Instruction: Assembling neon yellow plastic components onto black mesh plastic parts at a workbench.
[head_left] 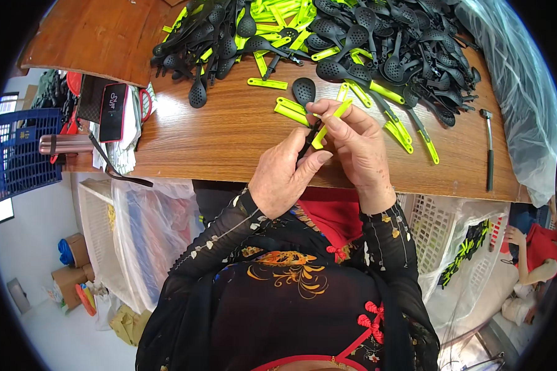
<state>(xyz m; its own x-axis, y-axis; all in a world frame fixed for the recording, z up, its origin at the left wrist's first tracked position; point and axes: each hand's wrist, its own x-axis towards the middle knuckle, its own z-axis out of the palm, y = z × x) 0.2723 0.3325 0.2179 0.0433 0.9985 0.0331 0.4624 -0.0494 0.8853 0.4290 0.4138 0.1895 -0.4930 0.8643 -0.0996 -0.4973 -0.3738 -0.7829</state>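
Note:
Over the table's near edge, my left hand [281, 173] is closed around the dark shaft of a black perforated spoon [304, 91], whose bowl points away from me. My right hand [364, 148] pinches a lime-green handle piece [333, 123] between thumb and fingers. The green piece lies against the spoon's shaft, slanting up to the right; fingers hide where the two meet. Just left of the spoon are loose green handle pieces [291, 110]. To the right of my right hand lie black tools with green handles [428, 143].
Heaps of black perforated spoons [408, 55] and green handle pieces [284, 18] cover the table's far side. A small hammer [489, 151] lies at right, beside plastic sheeting [507, 80]. Left are a phone [112, 111] and a flask [65, 144]. Crates stand below; another person [538, 253] is at right.

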